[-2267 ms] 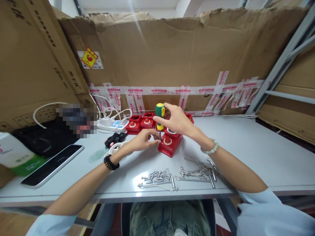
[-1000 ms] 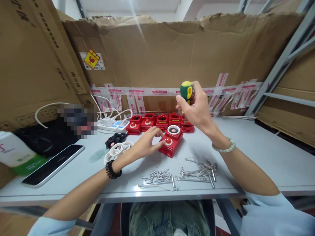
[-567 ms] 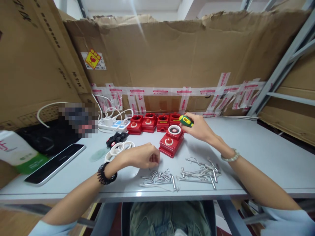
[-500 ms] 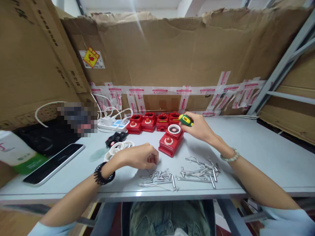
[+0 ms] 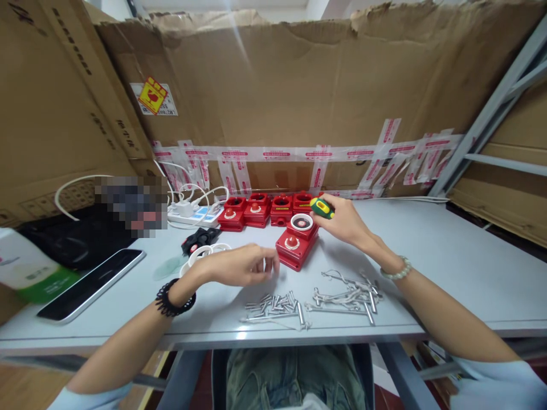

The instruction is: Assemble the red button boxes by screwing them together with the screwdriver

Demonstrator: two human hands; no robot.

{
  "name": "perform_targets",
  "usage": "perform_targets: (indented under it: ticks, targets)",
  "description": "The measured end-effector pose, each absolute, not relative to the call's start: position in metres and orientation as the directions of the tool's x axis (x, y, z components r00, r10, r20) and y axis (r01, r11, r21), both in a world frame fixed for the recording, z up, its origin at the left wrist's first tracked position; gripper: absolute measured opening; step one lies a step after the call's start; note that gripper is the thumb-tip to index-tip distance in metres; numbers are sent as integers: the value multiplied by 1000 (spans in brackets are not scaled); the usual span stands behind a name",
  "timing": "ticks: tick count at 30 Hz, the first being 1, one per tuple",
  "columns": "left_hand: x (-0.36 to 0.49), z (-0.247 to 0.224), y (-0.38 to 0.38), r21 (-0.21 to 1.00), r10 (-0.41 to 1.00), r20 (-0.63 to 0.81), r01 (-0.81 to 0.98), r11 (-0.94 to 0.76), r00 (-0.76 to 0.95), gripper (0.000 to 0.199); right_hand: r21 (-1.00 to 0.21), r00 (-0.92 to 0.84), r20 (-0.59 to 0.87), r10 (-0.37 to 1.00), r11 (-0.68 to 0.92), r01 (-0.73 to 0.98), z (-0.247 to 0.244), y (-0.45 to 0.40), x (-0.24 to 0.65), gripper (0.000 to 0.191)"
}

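Observation:
In my right hand (image 5: 345, 219) is a screwdriver with a green and yellow handle (image 5: 321, 208); its shaft is hidden. That hand is beside the nearest red housing (image 5: 294, 251), which carries a red dome and a white ring (image 5: 301, 222) around a black round part. My left hand (image 5: 248, 265) hovers left of this housing, fingers curled and fingertips close together; whatever they pinch is too small to make out. Below it on the table lies a pile of small silver screws (image 5: 276, 303). Metal rods with white cords (image 5: 350, 299) lie to the right of them.
Several more red housings (image 5: 256, 210) stand in a row at the back. Left of my left hand are white rings (image 5: 200, 253), black parts (image 5: 200, 240) and a power strip (image 5: 194, 216). A phone (image 5: 92, 285) lies at far left. Taped cardboard (image 5: 273, 102) walls off the back.
My left hand has lifted off the screw pile and moved slightly up and right toward the near red housing. My right hand keeps its place with the screwdriver.

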State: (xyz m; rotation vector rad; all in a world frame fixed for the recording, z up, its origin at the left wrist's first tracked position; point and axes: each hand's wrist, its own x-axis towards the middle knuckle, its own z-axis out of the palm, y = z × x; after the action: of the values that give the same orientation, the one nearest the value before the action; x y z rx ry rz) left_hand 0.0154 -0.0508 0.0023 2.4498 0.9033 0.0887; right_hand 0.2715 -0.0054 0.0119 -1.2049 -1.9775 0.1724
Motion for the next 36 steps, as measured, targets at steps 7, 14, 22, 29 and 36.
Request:
perform_targets:
  ticks: [7,14,22,29,36]
  targets:
    - [53,-33,-29,412,736,466,616,-672,491,68,-565,-240,481,843,508,650,-3,8,274,13]
    - [55,-27,-27,558,819,168,632,-537,549,83,-588,-304,445,842,531,610,-2,6,276,19]
    - [15,-15,-19,541,745,33,615,-574,666,85,-744,-474,241,847,475,470,3,-2,274,37]
    - [24,-21,-20,518,746,257,564,-643,615,70,-701,-503,274,820,528,479,9,-12,273,53]
    - [27,-13,-23,567,711,405,452,-688,575,68,-734,-490,406,771,595,328,10,-15,266,54]
